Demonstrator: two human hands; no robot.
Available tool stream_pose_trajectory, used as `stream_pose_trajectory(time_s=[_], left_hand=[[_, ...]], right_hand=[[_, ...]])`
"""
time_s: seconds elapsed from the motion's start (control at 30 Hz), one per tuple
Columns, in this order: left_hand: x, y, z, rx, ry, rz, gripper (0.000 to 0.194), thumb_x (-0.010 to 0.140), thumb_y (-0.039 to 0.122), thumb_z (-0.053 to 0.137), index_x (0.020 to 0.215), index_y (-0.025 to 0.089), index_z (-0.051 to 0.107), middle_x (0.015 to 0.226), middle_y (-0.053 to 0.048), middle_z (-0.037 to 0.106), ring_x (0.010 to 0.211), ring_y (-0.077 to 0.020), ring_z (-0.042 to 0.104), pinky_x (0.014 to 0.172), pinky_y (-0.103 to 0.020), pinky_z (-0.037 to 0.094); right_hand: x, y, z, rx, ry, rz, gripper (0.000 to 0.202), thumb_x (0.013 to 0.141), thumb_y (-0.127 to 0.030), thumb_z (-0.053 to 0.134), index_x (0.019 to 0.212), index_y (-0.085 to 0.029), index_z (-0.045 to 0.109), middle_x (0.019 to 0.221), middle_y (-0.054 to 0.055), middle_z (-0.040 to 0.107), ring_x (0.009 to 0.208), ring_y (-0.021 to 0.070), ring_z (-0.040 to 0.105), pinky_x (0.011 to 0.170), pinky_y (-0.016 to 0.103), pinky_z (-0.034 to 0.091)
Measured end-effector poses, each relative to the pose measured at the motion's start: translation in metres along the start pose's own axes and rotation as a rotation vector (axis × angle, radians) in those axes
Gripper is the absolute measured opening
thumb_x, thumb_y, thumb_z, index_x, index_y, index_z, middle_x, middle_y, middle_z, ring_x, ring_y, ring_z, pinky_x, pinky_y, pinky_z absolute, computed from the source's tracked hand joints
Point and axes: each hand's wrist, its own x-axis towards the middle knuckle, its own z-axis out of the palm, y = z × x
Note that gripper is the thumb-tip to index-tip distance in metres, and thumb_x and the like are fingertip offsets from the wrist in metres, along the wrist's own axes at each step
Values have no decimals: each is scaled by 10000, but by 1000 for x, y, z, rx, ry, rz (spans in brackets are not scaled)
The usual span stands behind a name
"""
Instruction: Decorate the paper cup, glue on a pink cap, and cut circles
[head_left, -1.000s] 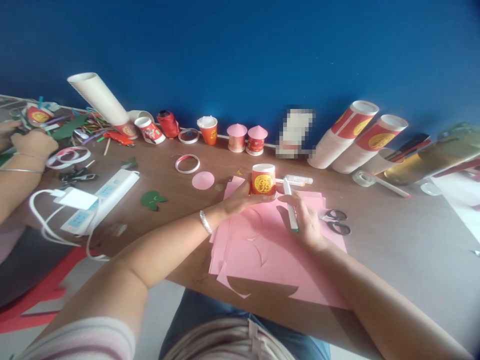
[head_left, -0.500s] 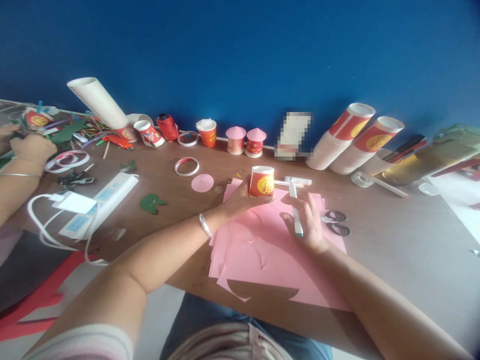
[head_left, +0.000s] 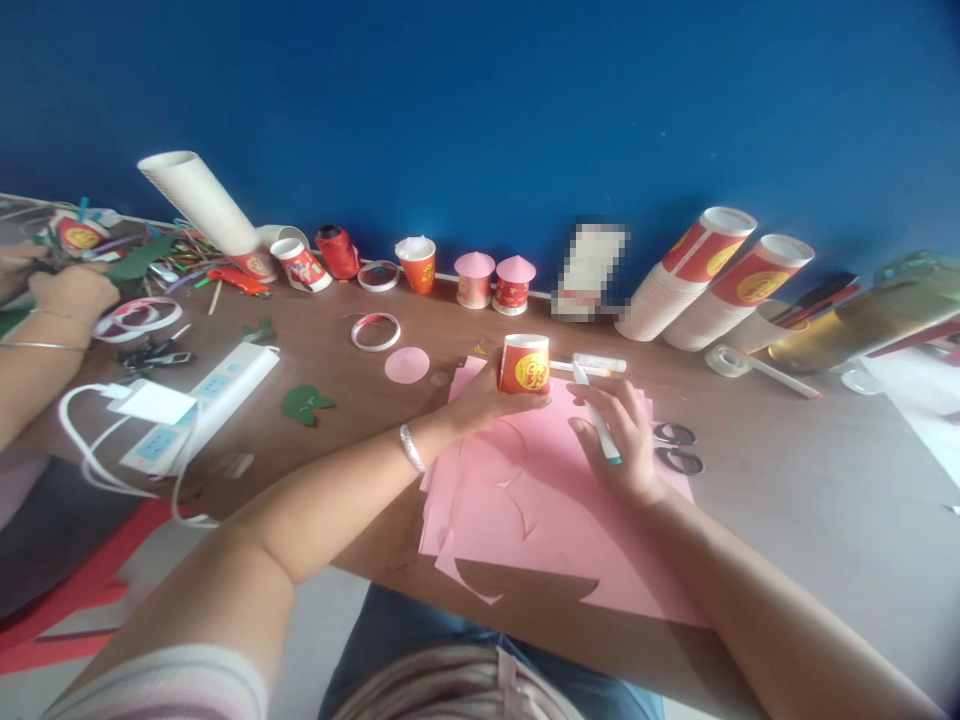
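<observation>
My left hand (head_left: pixel 484 402) is wrapped round a red paper cup (head_left: pixel 525 365) with a yellow emblem, its rim facing up. To the right, my right hand (head_left: pixel 626 445) holds a white marker (head_left: pixel 598 415) with a teal end between thumb and fingers. Both hands are above a stack of pink paper (head_left: pixel 555 520) with curved cuts. Black-handled scissors (head_left: pixel 679 460) lie on the paper's right edge, partly hidden by my right hand. Another white marker (head_left: pixel 600 364) rests behind the right hand. A pink paper disc (head_left: pixel 407 365) lies to the left.
Two pink-roofed cups (head_left: pixel 514 285) stand along the wall. Leaning cup stacks (head_left: pixel 709 260) and clear tape (head_left: pixel 727 362) are at the right. A power strip (head_left: pixel 202 405), green cutout (head_left: pixel 306 404) and white-and-red ring (head_left: pixel 376 332) lie left. Another person's hands (head_left: pixel 71 290) work at far left.
My right hand has moved slightly right, away from the cup, and the marker in it has tilted more. My left hand still holds the cup in nearly the same place.
</observation>
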Motion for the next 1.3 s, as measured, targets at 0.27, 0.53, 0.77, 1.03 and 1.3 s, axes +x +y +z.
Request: stream_pose_trajectory(time_s=[0.27,0.53,0.77,1.03,1.3], left_hand=[[0,-2,-2,-33,-28,-7,414,746,350,881,1045,176,654,959,-34,642,933,-181,611,878,-355,487],[1,-2,-3,-72,-40,-22,441,747,324,891,1093,164,670,1037,-75,678,991,-208,641,922,-387,500],[1,-1,-2,-56,9,-44,380,742,297,897,995,163,647,934,-22,641,915,-157,601,867,-342,477],[0,1,0,-38,28,-44,384,718,329,909,960,160,663,933,-34,664,918,-177,623,871,-356,480],[1,-2,-3,-46,0,-18,502,725,353,901,1142,175,685,1030,-76,709,1039,-240,667,953,-429,513]], right_hand=[[-1,-1,-1,53,5,6,349,1012,-254,589,1359,-247,625,1108,111,667,979,253,679,818,408,608],[0,-3,-2,60,12,39,288,1006,-212,567,1269,-247,679,1059,97,701,910,240,703,772,393,607],[1,-3,-1,2,42,20,317,1008,-228,585,1324,-247,611,1054,89,735,890,239,690,759,395,590],[1,-4,-2,14,39,36,311,1001,-241,597,1310,-254,625,1053,85,735,892,247,693,803,411,590],[0,-3,0,-23,17,19,276,997,-201,584,1260,-266,638,1004,75,663,835,227,676,720,383,584]])
